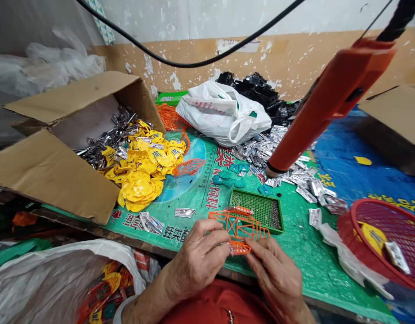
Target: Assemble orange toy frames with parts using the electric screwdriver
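Note:
Both of my hands meet at the table's front edge around an orange plastic lattice part [240, 247]. My left hand [202, 258] pinches its left end with bent fingers. My right hand [278, 270] has thumb and fingers pressed on its right end. Just beyond them lies a larger orange lattice frame [243, 226], partly over a green tray [239, 198] with small metal pieces. An orange power screwdriver [328, 108] hangs at the upper right, tip down, above silver pieces [303, 175]. Several teal parts [227, 177] lie behind the tray.
Left, an open cardboard box [79, 175] spills yellow parts [143, 180]. A white bag [224, 112] and black parts [257, 92] stand at the back. On the right is a red basket [349, 234]. A sack [69, 270] is at the lower left.

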Available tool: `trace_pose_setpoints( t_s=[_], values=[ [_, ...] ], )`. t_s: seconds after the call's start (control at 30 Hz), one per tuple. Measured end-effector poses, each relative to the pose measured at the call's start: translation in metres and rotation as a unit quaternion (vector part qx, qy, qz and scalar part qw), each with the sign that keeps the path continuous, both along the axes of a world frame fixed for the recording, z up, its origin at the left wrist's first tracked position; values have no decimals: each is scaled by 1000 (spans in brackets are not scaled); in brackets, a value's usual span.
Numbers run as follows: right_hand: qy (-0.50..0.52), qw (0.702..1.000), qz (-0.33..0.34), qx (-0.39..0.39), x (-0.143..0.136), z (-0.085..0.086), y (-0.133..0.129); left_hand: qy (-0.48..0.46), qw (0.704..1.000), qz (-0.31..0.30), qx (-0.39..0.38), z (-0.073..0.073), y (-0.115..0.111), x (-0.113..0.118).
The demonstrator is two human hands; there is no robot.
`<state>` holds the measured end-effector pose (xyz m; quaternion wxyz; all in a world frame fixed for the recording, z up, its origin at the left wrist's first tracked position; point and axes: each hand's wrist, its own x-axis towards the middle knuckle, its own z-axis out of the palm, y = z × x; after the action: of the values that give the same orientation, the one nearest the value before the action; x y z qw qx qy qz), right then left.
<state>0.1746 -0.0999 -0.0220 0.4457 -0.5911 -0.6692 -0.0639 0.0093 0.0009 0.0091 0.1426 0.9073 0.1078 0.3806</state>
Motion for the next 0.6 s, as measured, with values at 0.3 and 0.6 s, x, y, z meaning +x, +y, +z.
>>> trace_pose_setpoints(
  t_s=[0.3, 0.6],
  values=[
    [-31, 999, -23, 15, -1, 2, -2, -9, 1000, -8, -24, 2, -1, 0],
    [-26, 999, -24, 16, -2, 2, -5, 0, 999, -30, -42, -2, -2, 0]
  ],
)
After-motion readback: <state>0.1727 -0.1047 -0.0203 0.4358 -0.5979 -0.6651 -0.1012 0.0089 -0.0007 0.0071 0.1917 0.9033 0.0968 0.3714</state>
